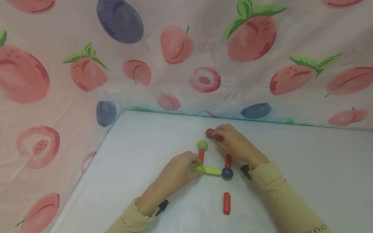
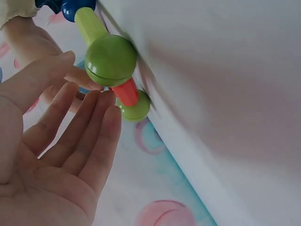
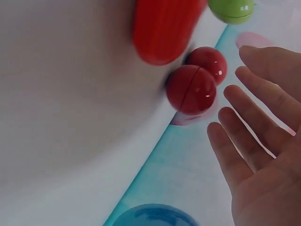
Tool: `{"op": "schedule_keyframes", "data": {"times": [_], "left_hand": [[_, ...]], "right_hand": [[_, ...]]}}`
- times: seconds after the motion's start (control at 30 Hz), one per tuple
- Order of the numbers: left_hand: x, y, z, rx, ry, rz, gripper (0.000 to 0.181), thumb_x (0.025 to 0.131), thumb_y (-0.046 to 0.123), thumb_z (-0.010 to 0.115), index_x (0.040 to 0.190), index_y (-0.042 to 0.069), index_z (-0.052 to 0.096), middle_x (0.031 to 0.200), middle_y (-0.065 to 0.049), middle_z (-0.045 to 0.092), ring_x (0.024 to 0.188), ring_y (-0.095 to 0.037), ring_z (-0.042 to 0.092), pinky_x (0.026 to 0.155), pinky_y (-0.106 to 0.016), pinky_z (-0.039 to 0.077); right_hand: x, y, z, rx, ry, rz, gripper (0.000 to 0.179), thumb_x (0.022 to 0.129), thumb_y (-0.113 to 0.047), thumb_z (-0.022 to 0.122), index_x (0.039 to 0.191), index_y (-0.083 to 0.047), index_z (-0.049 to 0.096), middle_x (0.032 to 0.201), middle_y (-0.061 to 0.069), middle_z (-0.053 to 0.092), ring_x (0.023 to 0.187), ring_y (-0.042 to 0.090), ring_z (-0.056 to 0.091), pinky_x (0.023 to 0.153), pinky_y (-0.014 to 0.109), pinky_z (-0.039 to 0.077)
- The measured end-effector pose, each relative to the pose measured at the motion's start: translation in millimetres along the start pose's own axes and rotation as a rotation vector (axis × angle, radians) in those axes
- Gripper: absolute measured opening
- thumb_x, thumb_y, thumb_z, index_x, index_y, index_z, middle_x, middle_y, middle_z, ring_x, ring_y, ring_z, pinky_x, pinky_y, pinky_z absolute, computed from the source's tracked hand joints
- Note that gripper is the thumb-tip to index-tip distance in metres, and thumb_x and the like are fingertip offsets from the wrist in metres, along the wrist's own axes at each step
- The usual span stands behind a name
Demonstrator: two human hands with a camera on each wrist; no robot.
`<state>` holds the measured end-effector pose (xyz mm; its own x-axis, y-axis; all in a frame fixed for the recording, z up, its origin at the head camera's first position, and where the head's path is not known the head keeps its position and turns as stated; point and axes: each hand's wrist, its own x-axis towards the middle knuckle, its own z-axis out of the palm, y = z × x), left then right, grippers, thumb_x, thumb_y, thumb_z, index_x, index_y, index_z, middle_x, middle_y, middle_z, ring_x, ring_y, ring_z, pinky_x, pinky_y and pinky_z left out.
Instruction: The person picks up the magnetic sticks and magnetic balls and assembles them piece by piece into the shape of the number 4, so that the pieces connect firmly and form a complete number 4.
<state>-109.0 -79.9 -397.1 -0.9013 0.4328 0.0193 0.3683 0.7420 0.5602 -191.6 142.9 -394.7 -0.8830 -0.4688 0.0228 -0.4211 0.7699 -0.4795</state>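
Observation:
A U-shaped frame of balls and rods lies on the white table. Its near-left green ball (image 1: 199, 168) joins a yellow-green rod (image 1: 213, 171) that runs to a blue ball (image 1: 227, 173). One red rod (image 1: 201, 156) links the near green ball to the far green ball (image 1: 202, 145). Another red rod (image 1: 228, 160) extends from the blue ball. My left hand (image 1: 178, 169) is beside the near green ball, fingers nearly straight in the left wrist view. Two red balls (image 3: 191, 89) sit side by side near the extended fingers of my right hand (image 1: 235, 143).
A loose red rod (image 1: 227, 203) lies on the table (image 1: 286, 146) in front of the frame. Behind and to the left hangs a fruit-patterned cloth (image 1: 189, 53). Dark wrist straps show at both sleeves.

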Motion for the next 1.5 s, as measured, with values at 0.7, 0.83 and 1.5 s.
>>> {"op": "schedule_keyframes", "data": {"times": [0.7,0.83,1.5], "left_hand": [[11.5,18.5,8.6,-0.011,-0.04,0.11,0.026,0.087,0.022,0.078,0.112,0.016,0.072,0.106,0.004,0.071,0.087,-0.009,0.06,0.082,-0.019,0.052],[14.4,18.6,12.3,-0.003,-0.05,0.125,0.026,0.086,0.022,0.079,0.111,0.016,0.073,0.105,0.006,0.071,0.09,-0.008,0.061,0.086,-0.02,0.052],[24.3,28.5,24.7,0.047,-0.119,0.203,0.031,0.088,0.022,0.077,0.117,0.016,0.07,0.105,0.006,0.071,0.092,-0.006,0.06,0.088,-0.018,0.05]], "right_hand": [[6.3,21.8,7.9,-0.006,0.02,-0.018,0.029,0.09,-0.007,0.072,0.119,-0.005,0.067,0.116,0.009,0.067,0.115,0.026,0.059,0.104,0.045,0.048],[3.8,21.1,6.7,0.017,0.018,-0.001,0.028,0.091,-0.007,0.07,0.12,-0.005,0.067,0.117,0.008,0.067,0.117,0.026,0.059,0.105,0.046,0.047],[-1.3,27.8,7.9,0.072,0.05,0.029,0.028,0.093,-0.009,0.069,0.12,-0.005,0.067,0.111,0.007,0.068,0.109,0.025,0.063,0.1,0.045,0.051]]}}
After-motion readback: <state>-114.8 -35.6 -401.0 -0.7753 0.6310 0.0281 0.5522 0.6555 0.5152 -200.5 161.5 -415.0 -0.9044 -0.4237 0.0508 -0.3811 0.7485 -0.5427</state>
